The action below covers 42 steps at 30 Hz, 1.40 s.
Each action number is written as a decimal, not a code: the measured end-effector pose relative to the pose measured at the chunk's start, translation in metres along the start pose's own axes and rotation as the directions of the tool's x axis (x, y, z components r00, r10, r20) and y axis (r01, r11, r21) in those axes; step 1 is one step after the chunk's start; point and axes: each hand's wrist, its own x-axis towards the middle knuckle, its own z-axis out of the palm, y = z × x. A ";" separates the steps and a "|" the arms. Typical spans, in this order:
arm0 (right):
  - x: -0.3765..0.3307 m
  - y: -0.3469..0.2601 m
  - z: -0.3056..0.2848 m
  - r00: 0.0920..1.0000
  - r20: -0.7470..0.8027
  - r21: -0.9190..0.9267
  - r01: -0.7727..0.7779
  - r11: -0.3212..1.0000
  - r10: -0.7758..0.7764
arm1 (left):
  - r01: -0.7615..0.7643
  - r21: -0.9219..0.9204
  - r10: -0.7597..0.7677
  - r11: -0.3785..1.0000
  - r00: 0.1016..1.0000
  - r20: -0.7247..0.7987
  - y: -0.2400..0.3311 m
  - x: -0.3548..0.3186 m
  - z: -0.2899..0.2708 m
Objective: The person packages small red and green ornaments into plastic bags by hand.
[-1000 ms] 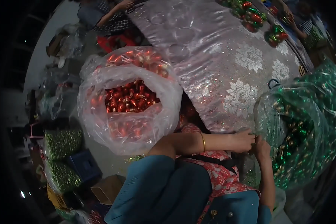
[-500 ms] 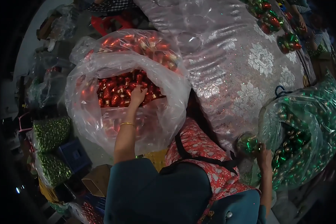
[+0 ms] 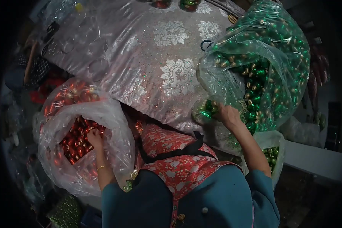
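My left hand [image 3: 95,137] is inside a clear plastic bag [image 3: 121,146] at the left. Its fingers are curled closed on a red bauble, mostly hidden by the hand, among the many shiny red baubles [image 3: 79,148]. To the right, my right hand [image 3: 228,115] is at the rim of a round clear plastic container [image 3: 197,115] near the table's front edge. Its fingertips are pressed together on a green bauble [image 3: 214,105], partly covered by the fingers. Other glittery green pieces lie in that container. A large clear bag of green baubles [image 3: 288,76] lies open just beyond this hand.
A pale, flower-patterned cloth [image 3: 150,79] strewn with glitter covers the table. Baubles in clear packs [image 3: 189,4] stand at its far edge. A smaller bag of green pieces [image 3: 270,156] is beside my right elbow. Another person's arm [image 3: 31,60] shows at the far left.
The view has swung to the right, so everything sits further left in it. My left hand stays in the red bag, its fingers now more curled. My right hand remains by the round container.
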 end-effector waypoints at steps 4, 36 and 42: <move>-0.031 0.021 -0.039 0.980 -0.185 0.124 0.096 0.988 -0.072 | -0.131 -0.035 0.101 0.991 0.887 -0.450 0.084 -0.008 -0.104; -0.042 0.021 0.012 0.920 -0.352 0.227 0.264 0.937 -0.174 | -0.928 -0.370 0.975 0.047 -0.038 0.219 0.449 -0.142 -0.031; -0.040 0.012 0.004 0.919 -0.294 0.176 0.323 0.930 -0.264 | -0.921 -0.388 0.952 -0.031 -0.146 0.270 0.448 -0.137 -0.018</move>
